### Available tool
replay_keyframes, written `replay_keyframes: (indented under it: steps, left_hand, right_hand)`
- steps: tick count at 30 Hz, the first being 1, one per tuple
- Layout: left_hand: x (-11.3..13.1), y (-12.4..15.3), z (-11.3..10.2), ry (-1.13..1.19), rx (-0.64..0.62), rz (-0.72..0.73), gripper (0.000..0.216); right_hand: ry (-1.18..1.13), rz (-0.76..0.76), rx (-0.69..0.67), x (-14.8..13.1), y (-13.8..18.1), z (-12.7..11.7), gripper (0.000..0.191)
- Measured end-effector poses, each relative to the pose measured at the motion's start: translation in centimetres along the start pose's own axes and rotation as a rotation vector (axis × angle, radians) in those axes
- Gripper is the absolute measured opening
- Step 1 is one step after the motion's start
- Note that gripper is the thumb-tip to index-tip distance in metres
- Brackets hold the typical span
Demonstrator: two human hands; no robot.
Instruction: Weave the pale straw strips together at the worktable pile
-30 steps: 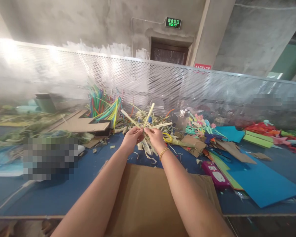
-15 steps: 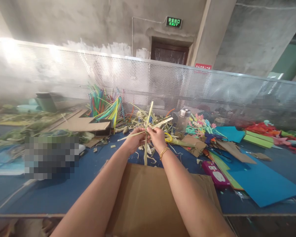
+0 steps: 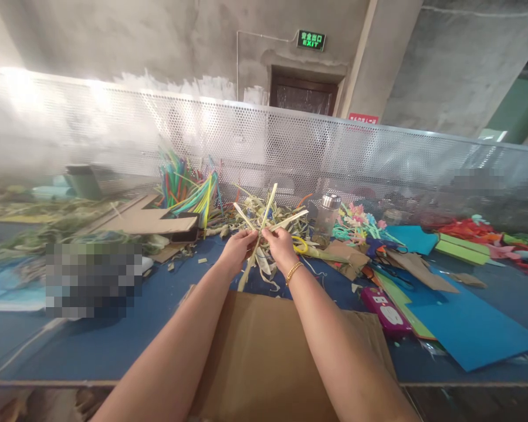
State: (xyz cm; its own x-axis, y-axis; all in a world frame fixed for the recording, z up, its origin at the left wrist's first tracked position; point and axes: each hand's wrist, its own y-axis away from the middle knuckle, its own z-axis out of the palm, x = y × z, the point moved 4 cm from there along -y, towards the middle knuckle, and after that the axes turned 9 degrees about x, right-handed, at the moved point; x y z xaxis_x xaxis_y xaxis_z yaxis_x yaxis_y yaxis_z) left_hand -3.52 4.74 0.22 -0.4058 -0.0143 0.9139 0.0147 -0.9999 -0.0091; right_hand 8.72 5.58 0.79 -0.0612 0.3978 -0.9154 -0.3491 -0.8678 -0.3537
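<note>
Both hands meet in the middle of the frame, above the far edge of a brown cardboard sheet (image 3: 264, 351). The left hand (image 3: 237, 249) and right hand (image 3: 281, 246) are each pinched shut on a small bunch of pale leaf strips (image 3: 264, 220) crossed at one point. Half a second ago one long strip hung straight down and another stuck out level to the left; now the hanging strip slants toward the lower left, and a short end stands up at the upper left of the crossing. The strips have been turned between the fingers, so the weaving looks to me still in its early folds.

The strips are flat, narrow and stiff, straw-yellow with a dry matte look. Behind them lies a loose heap of the same strips (image 3: 268, 266), curled and frayed. At centre left, bright plastic straws (image 3: 187, 187) fan out, smooth and glossy. A clear bottle with a metal cap (image 3: 325, 220) stands right of the hands. Flat blue paper (image 3: 466, 328) lies at lower right on the blue table (image 3: 114, 340). A perforated metal screen (image 3: 334, 152) spans the back.
</note>
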Motion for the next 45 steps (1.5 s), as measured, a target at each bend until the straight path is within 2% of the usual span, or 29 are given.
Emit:
replay_keyframes:
  steps: [9, 14, 17, 20, 23, 30, 35, 39, 42, 45]
  left_hand:
    - [0.0, 0.3, 0.4, 0.014, 0.018, -0.029, 0.038]
    - [0.2, 0.3, 0.5, -0.020, -0.019, 0.034, 0.037]
    - [0.2, 0.0, 0.2, -0.006, -0.019, 0.058, 0.037]
    - [0.1, -0.1, 0.1, 0.035, -0.020, 0.026, 0.037]
    - [0.0, 0.0, 0.1, 0.063, -0.026, -0.007, 0.037]
    - [0.1, 0.4, 0.2, -0.038, -0.028, 0.001, 0.037]
    - [0.4, 0.2, 0.1, -0.045, 0.021, 0.049, 0.039]
    - [0.3, -0.2, -0.1, -0.031, 0.057, 0.064, 0.039]
    - [0.3, -0.4, -0.4, -0.048, 0.073, 0.071, 0.040]
    - [0.4, -0.5, -0.6, -0.065, 0.078, 0.074, 0.040]
  right_hand:
    - [-0.077, 0.056, 0.015, 0.3, 0.1, 0.2, 0.028]
    - [-0.082, 0.039, 0.039, -0.2, 0.3, 0.1, 0.027]
    - [-0.110, 0.056, 0.003, -0.1, 0.4, 0.3, 0.027]
    - [-0.167, 0.114, -0.058, 0.2, 0.5, 0.6, 0.027]
    - [-0.202, 0.159, -0.060, 0.4, 0.6, 0.7, 0.028]
    - [-0.204, 0.103, 0.024, -0.3, 0.3, 0.0, 0.036]
    - [-0.174, 0.067, -0.012, -0.5, 0.2, 0.2, 0.033]
    - [-0.165, 0.078, 0.096, -0.8, -0.3, -0.7, 0.035]
    - [-0.169, 0.095, 0.234, -1.2, -1.0, -2.2, 0.037]
    - [-0.202, 0.047, 0.324, -1.7, -1.9, -3.7, 0.038]
